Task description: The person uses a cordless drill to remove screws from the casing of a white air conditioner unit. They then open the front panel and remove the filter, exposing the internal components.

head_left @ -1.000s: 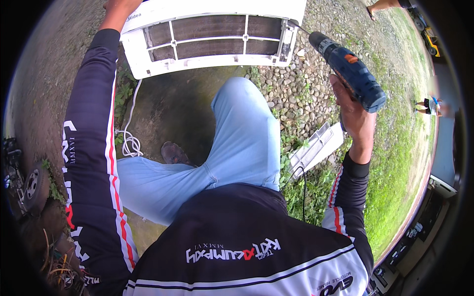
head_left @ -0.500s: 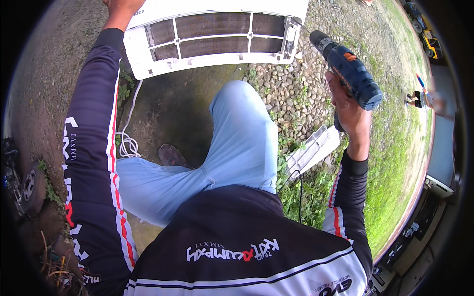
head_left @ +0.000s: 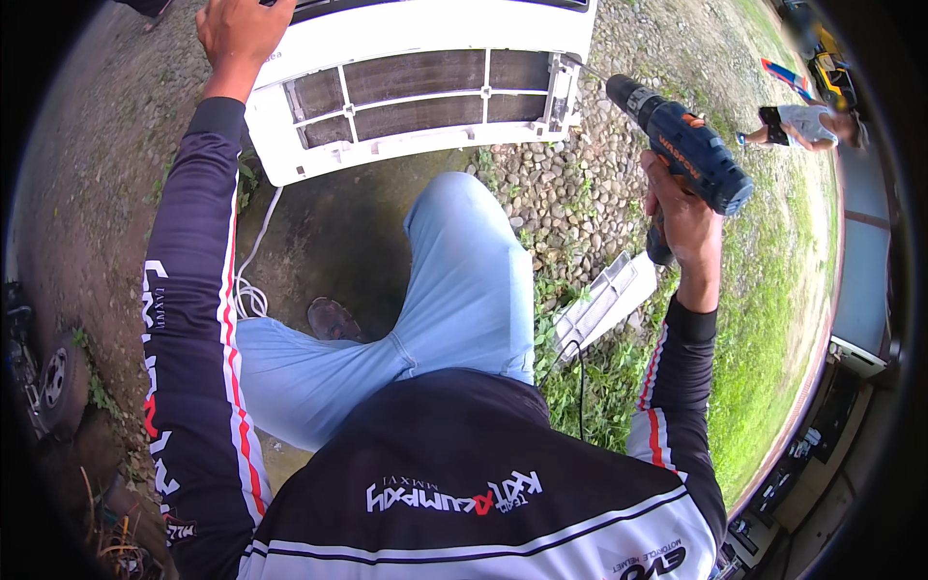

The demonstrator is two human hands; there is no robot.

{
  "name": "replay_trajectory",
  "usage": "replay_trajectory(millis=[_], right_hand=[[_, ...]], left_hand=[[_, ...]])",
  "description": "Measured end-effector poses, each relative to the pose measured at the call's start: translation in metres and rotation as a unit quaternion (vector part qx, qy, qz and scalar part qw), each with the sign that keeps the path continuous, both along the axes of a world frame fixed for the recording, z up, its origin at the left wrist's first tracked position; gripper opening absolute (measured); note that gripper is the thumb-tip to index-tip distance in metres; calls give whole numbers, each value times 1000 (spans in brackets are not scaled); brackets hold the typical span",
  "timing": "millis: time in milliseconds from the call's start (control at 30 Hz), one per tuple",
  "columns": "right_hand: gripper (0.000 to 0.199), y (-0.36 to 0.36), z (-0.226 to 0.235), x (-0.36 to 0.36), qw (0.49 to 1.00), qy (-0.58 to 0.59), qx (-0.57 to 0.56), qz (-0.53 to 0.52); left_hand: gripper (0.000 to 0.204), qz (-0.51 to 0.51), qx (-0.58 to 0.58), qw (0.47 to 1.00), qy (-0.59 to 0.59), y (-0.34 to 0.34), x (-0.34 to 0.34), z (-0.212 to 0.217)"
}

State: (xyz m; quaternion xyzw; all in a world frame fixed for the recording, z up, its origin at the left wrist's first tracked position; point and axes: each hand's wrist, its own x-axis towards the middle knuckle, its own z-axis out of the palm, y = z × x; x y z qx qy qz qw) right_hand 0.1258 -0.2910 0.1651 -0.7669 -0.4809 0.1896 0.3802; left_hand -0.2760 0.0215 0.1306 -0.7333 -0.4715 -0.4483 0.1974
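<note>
Pebbles (head_left: 553,198) and grass (head_left: 759,362) beneath drill (head_left: 684,145)

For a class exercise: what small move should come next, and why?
Perhaps check how the bit sits: the right hand grips the drill, aimed at the right end of the white unit, but contact is unclear.
</note>
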Motion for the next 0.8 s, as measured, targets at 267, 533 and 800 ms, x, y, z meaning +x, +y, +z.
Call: replay_trajectory(millis=[267,533,800], right_hand=[[33,-6,-15,-7,999,-40,23,19],[50,0,-4,-10,990,101,89,52],[50,-1,-10,-20,993,58,94,44]], left_hand=[[30,-7,17,1000,7,0,0,-1],[30,-12,28,1000,4,1,-1,-5],[30,-17,11,1000,3,2,-2,-5]])
